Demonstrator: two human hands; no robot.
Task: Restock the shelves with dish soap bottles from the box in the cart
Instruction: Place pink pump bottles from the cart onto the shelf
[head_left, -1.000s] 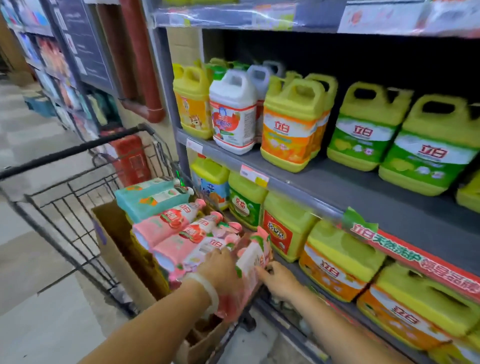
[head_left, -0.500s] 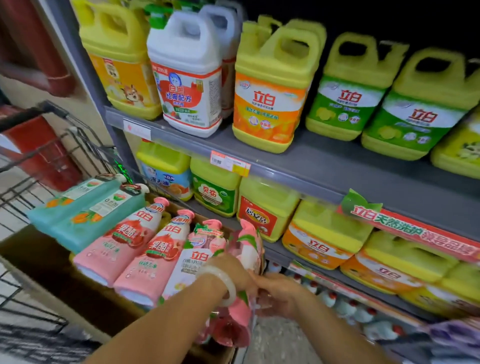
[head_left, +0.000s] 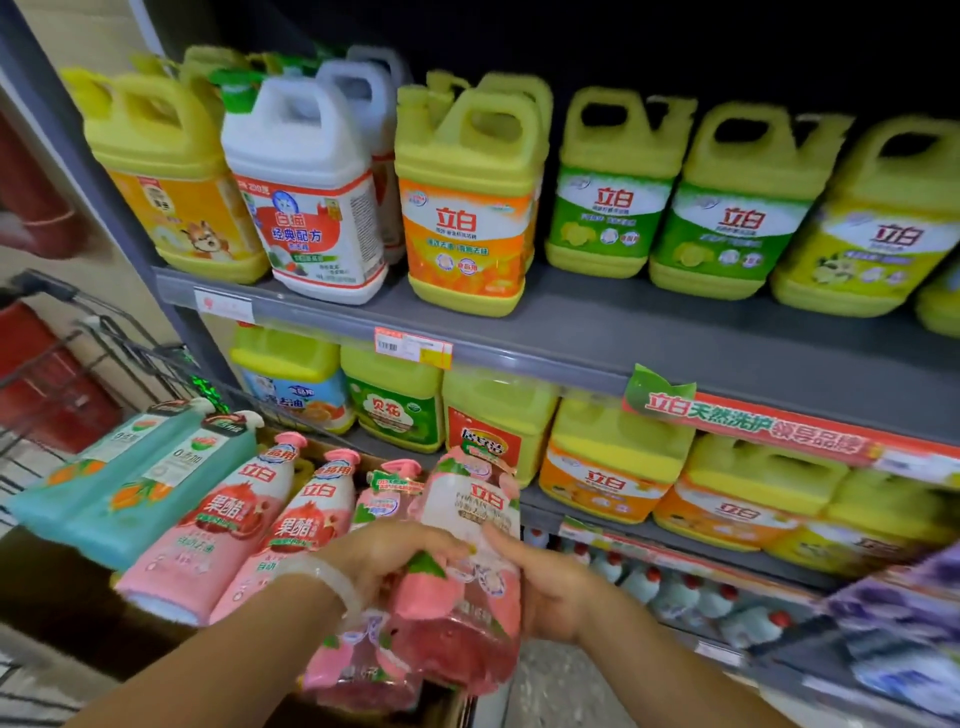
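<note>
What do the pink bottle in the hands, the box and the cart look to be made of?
Pink bottle: glossy plastic, apparently under clear film, judging by wrinkled highlights. Box: matte brown cardboard, likely. Cart: dark metal wire, thin bars.

Bare grey shelf front before the set-back green jugs; orange-label jug at its edge.

Both forearms reach in from the near edge, converging at centre. The left hand, a pale bangle on its wrist, curls its fingers inward in a grip; the right hand cups opposite, thumb up.
</note>
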